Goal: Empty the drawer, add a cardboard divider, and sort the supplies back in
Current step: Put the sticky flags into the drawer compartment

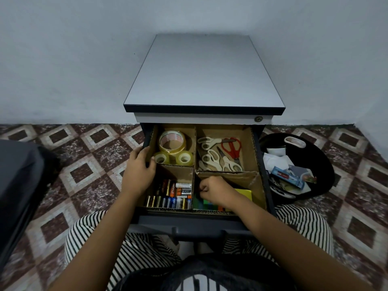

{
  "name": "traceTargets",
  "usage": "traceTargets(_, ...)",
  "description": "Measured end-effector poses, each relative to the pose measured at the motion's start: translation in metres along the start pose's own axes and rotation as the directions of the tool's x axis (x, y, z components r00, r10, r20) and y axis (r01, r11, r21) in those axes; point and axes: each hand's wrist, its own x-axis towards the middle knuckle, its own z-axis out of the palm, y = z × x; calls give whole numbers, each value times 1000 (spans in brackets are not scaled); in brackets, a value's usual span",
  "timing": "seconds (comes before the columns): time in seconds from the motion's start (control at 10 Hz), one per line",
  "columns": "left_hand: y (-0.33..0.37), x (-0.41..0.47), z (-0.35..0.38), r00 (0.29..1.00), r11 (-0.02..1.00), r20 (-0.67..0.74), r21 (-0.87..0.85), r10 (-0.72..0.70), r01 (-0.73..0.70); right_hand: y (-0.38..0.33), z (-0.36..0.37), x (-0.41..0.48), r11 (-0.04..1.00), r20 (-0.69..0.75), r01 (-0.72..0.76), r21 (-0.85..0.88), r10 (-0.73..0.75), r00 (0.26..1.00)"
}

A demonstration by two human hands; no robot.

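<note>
Drawer (189,220) is pulled out of the grey-topped cabinet (201,72), with the person sitting in front of it, knees in striped trousers (88,234) on either side. Cardboard divider (245,179) sits inside the drawer and splits it into four compartments.

- Far-left: one big tape roll (172,143) and two small tape rolls (161,158) just in front of it, touching.
- Far-right: white-handled scissors (218,158) in a pile, with red-handled scissors (232,148) beside them.
- Near-left: batteries (172,194) packed in rows.
- Near-right: coloured sticky notes (244,194), partly hidden by the right hand (216,190).

Left hand (138,171) grips the drawer's left wall, fingers wrapped over the outside and thumb inside near a small tape roll. Right hand is low in the near-right compartment against the divider's centre wall, fingers curled tight. Cannot tell whether they pinch anything.

A black tray (315,164) sits on the patterned tile floor (84,164) right of the drawer and holds white paper, a blue packet and other small items too jumbled to identify.
</note>
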Motion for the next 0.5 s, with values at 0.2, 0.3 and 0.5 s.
traceTargets(0.2, -1, 0, 0, 1000, 1000, 4, -5, -5, 6, 1, -1, -4, 1000, 1, 1, 27, -1, 1000)
traceTargets(0.3, -1, 0, 0, 1000, 1000, 3, -7, -4, 4, 1, 2, -3, 1000, 20, 7, 18, -7, 1000)
traceTargets(0.5, -1, -1, -1, 1000, 1000, 5, -6, -7, 7, 1, 4, -2, 1000, 48, 5, 2, -5, 999)
